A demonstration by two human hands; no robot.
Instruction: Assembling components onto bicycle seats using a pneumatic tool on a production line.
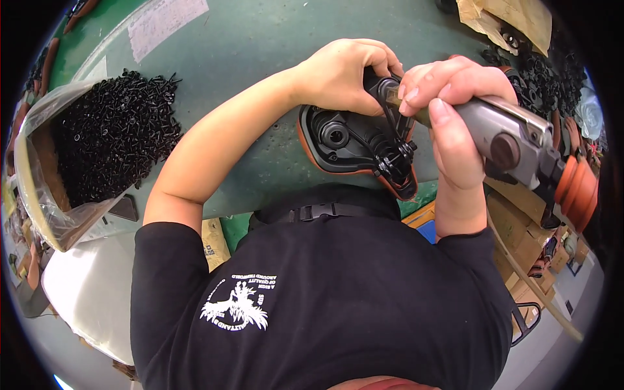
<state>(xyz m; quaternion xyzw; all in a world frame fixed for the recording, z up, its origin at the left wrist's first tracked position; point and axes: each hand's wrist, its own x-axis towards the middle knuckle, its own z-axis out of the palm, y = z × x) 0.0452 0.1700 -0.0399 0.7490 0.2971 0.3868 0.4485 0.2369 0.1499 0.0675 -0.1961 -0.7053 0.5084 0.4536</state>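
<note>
A bicycle saddle [344, 138] lies with its black underside up on the green worktable, an orange edge round its rim. Its narrow nose points toward my body. My left hand [343, 75] is curled over the saddle's far side, thumb and fingers closed round a black part there. In my right hand [455, 91] is a grey metal power driver [504, 133], held with its front end at that same black part, close to my left fingers. My right fingers hide the driver's tip, so I cannot tell what it touches.
At left stands a plastic-lined box [49, 195] heaped with small black screws [117, 136]. A pale paper sheet [166, 26] lies on the table [273, 32]. Black parts [546, 84] and brown paper [510, 23] are at far right. An orange coiled hose [575, 188] trails from the driver.
</note>
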